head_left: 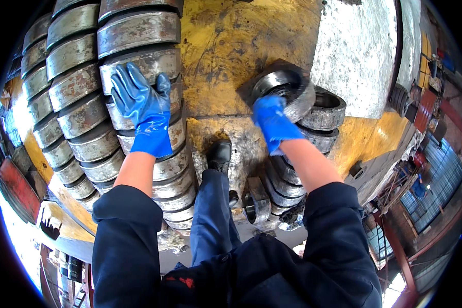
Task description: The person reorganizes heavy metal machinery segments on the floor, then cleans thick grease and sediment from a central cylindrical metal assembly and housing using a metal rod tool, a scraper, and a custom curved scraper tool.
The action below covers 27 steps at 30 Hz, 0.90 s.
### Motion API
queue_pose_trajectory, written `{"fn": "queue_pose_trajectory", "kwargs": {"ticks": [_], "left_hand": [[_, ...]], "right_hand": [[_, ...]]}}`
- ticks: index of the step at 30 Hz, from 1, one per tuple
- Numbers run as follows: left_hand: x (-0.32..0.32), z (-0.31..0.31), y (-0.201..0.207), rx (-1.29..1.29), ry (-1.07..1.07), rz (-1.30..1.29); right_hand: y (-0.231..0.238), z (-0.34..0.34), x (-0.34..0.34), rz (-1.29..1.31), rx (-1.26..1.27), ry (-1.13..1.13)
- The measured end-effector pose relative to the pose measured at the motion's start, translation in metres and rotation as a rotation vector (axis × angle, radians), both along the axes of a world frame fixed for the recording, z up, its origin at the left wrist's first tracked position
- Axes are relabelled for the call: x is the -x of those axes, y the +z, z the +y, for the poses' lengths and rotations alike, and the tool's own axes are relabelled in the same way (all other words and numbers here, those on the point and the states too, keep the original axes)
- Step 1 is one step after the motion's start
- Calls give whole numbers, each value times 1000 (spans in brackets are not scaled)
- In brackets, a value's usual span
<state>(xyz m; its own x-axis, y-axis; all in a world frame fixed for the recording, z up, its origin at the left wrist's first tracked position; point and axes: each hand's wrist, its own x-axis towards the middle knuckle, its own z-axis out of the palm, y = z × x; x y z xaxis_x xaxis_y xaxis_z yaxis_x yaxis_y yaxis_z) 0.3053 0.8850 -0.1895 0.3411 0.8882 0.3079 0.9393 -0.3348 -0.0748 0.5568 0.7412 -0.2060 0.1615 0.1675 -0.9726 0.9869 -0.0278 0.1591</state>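
Steel ring [300, 105] sits atop the right-hand ring row [285, 187]; my right hand [273, 117] seems to hook its fingers over the rim, probably steadying it, while my left hand [142, 100] spreads wide over nested rings [138, 32].

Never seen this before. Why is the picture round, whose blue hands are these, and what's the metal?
No robot: a person wears blue gloves and a wide-lens head camera, looking down, hence the round view. On the left are rows of thick, curved metal pieces; the open left hand is over them, holding nothing. The right hand is at a shiny metal ring and seems to grip it, though its fingertips are hidden. More dark rings lie nearby; a worn yellow surface shows between.
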Motion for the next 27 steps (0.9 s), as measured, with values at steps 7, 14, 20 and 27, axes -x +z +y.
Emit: {"fn": "queue_pose_trajectory", "kwargs": {"ticks": [7, 14, 20, 27], "left_hand": [[3, -4, -6, -70, -41, 54], [1, -6, -7, -139, -97, 129], [-5, 0, -1, -162, -246, 105], [-2, -5, -9, -156, -258, 77]], "right_hand": [[70, -40, 36, 360, -800, 7], [54, -142, -44, 623, -848, -2271], [-38, -133, -40, 878, -890, -2744], [-61, -166, -29, 1039, -773, -2675]]}}
